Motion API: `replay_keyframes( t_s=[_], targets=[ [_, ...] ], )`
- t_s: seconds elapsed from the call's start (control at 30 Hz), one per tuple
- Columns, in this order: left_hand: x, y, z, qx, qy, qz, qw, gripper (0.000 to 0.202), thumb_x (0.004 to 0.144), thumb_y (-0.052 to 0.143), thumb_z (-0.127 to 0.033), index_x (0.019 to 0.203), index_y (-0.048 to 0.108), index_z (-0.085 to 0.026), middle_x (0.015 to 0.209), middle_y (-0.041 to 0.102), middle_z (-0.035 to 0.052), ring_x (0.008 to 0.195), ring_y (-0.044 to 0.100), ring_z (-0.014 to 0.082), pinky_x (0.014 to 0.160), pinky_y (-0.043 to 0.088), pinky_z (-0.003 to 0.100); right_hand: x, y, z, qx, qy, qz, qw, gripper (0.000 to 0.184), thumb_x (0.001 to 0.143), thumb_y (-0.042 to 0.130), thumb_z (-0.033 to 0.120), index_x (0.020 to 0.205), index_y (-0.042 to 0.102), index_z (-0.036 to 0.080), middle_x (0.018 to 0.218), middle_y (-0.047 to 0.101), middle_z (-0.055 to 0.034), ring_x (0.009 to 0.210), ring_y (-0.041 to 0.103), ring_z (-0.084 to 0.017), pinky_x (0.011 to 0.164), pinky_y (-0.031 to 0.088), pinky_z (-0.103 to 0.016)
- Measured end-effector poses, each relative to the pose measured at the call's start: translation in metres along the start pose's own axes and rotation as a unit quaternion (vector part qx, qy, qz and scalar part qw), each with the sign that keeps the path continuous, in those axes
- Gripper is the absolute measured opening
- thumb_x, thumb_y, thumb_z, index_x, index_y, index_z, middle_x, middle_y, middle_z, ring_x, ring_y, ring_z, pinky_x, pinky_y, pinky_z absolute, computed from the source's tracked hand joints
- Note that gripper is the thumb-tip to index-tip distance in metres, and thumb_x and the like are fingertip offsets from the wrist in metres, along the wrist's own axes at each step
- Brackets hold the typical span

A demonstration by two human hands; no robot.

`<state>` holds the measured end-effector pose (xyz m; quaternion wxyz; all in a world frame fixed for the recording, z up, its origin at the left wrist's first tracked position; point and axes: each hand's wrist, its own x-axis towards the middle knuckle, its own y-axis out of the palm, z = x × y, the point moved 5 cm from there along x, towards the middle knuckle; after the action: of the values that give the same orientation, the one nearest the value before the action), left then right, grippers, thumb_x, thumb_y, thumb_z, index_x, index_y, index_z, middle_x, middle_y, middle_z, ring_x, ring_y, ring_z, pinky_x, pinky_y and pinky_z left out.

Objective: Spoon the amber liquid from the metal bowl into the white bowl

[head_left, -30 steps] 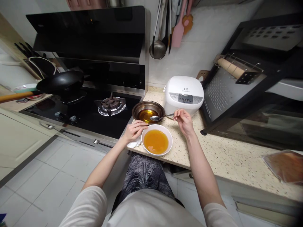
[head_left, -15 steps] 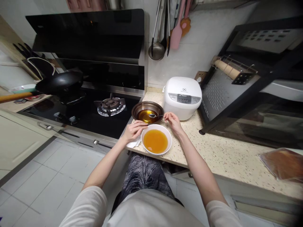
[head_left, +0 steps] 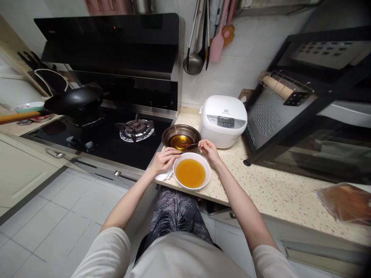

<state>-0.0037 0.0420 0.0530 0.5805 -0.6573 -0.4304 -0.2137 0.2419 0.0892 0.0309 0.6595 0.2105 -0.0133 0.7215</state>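
Observation:
A white bowl (head_left: 203,181) of orange liquid stands at the counter's front edge. Just behind it is a metal bowl (head_left: 168,134) holding amber liquid. My right hand (head_left: 209,151) pinches the handle of a spoon (head_left: 191,146) whose tip dips into the metal bowl. My left hand (head_left: 164,160) rests with curled fingers at the white bowl's left rim, over a white cloth (head_left: 162,177).
A white rice cooker (head_left: 223,119) stands behind the bowls. A gas hob (head_left: 136,130) and a black pan (head_left: 74,99) lie to the left. Utensils (head_left: 203,38) hang on the wall. A black rack (head_left: 304,100) fills the right side; a plastic bag (head_left: 344,202) lies at far right.
My right hand has moved left and down, carrying the spoon from above the white bowl's far rim into the metal bowl. My left hand has stayed at the white bowl.

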Motion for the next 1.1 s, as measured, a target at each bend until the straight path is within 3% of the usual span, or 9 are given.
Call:
replay_keyframes(
  t_s=[0.4, 1.1],
  targets=[
    [0.000, 0.000, -0.001, -0.002, -0.002, 0.002, 1.000, 0.033, 0.101, 0.046, -0.017, 0.120, 0.072, -0.019, 0.117, 0.075, 0.0097, 0.113, 0.067, 0.0228, 0.094, 0.059, 0.044, -0.005, 0.003, 0.004, 0.065, 0.028, 0.001, 0.997, 0.039, 0.079, 0.078, 0.049, 0.065, 0.057, 0.019, 0.080, 0.057, -0.0032, 0.063, 0.049, -0.012, 0.056, 0.044, -0.027],
    [0.001, -0.002, -0.001, -0.004, -0.010, 0.007, 1.000, 0.033, 0.101, 0.045, -0.018, 0.119, 0.073, -0.019, 0.117, 0.075, 0.0103, 0.113, 0.067, 0.0229, 0.094, 0.058, 0.043, -0.008, -0.008, 0.043, 0.080, -0.022, -0.026, 0.996, 0.035, 0.082, 0.074, 0.043, 0.064, 0.052, 0.021, 0.073, 0.047, -0.0031, 0.064, 0.041, -0.016, 0.052, 0.038, -0.028]
  ],
)
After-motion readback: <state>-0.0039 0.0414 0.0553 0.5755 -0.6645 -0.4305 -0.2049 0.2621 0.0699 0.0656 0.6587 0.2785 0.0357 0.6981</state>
